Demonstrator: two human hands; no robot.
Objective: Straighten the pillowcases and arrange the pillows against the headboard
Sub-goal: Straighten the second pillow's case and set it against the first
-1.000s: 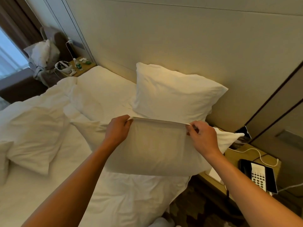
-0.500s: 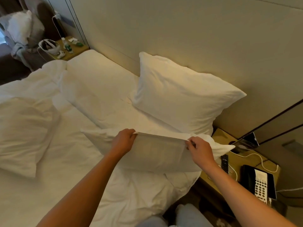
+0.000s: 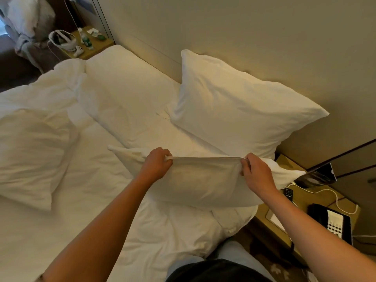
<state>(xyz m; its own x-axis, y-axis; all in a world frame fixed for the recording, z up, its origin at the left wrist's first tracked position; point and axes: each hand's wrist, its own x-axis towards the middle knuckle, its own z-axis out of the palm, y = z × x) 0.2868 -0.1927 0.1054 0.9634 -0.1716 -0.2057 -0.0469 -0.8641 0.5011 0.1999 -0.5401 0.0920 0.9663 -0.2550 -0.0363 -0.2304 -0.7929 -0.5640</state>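
Note:
A white pillow (image 3: 203, 184) is held up over the bed's near right corner. My left hand (image 3: 157, 164) and my right hand (image 3: 256, 173) both pinch its upper edge, and the pillowcase is stretched taut between them. Behind it a second white pillow (image 3: 240, 104) leans upright against the beige headboard (image 3: 234, 33). A third pillow (image 3: 30, 155) lies flat on the bed at the left. A further flat pillow (image 3: 126, 94) lies by the headboard's left part.
A rumpled white duvet (image 3: 142, 231) covers the bed. To the right stands a nightstand (image 3: 305, 202) with a black phone (image 3: 333, 222), a remote (image 3: 288, 193) and a white cable. A far nightstand (image 3: 89, 45) carries bottles and small items. My knee shows at the bottom edge.
The held pillow has come lower and nearer the mattress, both hands still gripping its top edge. The view has tilted downward and closer to the bed.

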